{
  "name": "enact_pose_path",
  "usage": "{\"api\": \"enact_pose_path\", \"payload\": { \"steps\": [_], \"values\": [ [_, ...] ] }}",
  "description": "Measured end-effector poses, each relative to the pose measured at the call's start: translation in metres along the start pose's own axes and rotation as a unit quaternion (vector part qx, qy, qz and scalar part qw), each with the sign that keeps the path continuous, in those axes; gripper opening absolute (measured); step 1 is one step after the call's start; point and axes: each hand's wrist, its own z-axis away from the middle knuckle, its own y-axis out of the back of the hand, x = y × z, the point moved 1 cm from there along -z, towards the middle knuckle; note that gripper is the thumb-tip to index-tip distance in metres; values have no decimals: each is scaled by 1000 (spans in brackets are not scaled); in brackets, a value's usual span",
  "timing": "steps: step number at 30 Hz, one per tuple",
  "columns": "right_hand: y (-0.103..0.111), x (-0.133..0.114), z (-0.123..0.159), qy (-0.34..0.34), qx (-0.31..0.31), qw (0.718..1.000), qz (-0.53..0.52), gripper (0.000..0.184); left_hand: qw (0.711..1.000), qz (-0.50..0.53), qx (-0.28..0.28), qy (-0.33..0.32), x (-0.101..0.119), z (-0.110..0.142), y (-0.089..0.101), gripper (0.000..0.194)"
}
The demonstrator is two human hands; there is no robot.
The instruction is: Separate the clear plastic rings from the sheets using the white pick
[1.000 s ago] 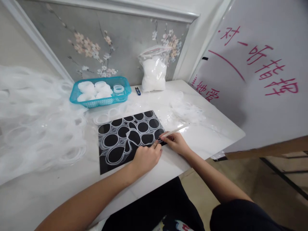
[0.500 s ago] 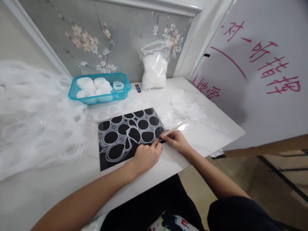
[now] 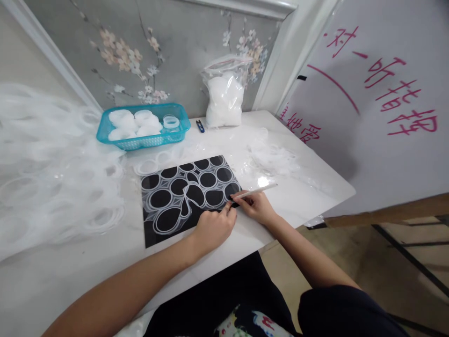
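- Right hand [image 3: 257, 206]: pinched narrow around a slim white stick [image 3: 261, 189], its tip at the sheet's right corner.
- Left hand [image 3: 215, 227]: knuckles bent, fingertips close to the right's; cannot tell whether it grips anything.
- Black sheet [image 3: 166, 220] with white ring outlines: flat on the white table [image 3: 308, 196], just beyond both hands.
- Clear scraps [image 3: 273, 157]: beyond the right hand.
- Ring-patterned film [image 3: 59, 173]: heaped at far left.
- Blue basket [image 3: 154, 141], small snips [image 3: 200, 126], clear bag [image 3: 224, 100] of white material: along the back.
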Motion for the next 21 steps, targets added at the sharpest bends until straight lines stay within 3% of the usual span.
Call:
{"api": "enact_pose_path", "payload": {
  "steps": [8, 11, 12, 14, 15, 17, 18, 20, 21],
  "values": [
    [-4, 13, 19, 113, -33, 985, 128, 31, 999, 25, -13, 24, 1, -2, 2, 32],
    [2, 18, 5, 140, -61, 983, 105, 37, 997, 53, -39, 42, 1, -4, 6, 31],
    [8, 20, -6, 130, -41, 986, 96, 34, 996, 63, -48, 48, 0, -5, 6, 31],
    [27, 23, -37, 77, 83, 990, 83, 28, 993, 78, -64, 55, -1, -5, 6, 32],
    [39, 25, -54, 32, 197, 977, 74, 30, 993, 83, -66, 58, -2, -5, 6, 33],
    [61, 30, -82, -57, 410, 910, 20, 38, 992, 98, -54, 57, -4, -2, 7, 34],
    [68, 33, -92, -95, 486, 868, -27, 42, 992, 114, -30, 48, -5, 1, 10, 35],
    [73, 38, -103, -141, 548, 816, -117, 46, 985, 166, 50, 6, -7, 8, 23, 36],
    [72, 41, -104, -149, 547, 809, -156, 48, 975, 200, 98, -16, -8, 13, 33, 37]
  ]
}}
